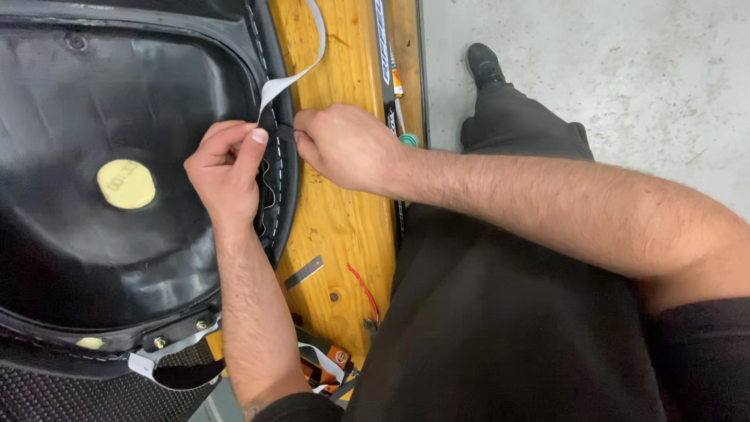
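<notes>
A large black moulded seat base [117, 109] lies upside down on a wooden workbench [336, 227]. A round yellow sticker [126, 184] sits on its inner surface. My left hand [226, 172] pinches the black cover edge at the base's right rim, where a grey-white strip [301, 70] runs up and away over the wood. My right hand [344, 144] grips the same rim edge from the other side, its fingertips touching the left hand's thumb. Wrinkled black cover material [269, 191] shows along the rim below the hands.
A small grey metal strip [303, 272] and a red wire [363, 287] lie on the bench. Tools with orange parts [332, 363] sit at the bench's near end. A long tool [391, 70] lies along the right edge. Concrete floor [609, 70] and my black shoe [484, 62] lie beyond.
</notes>
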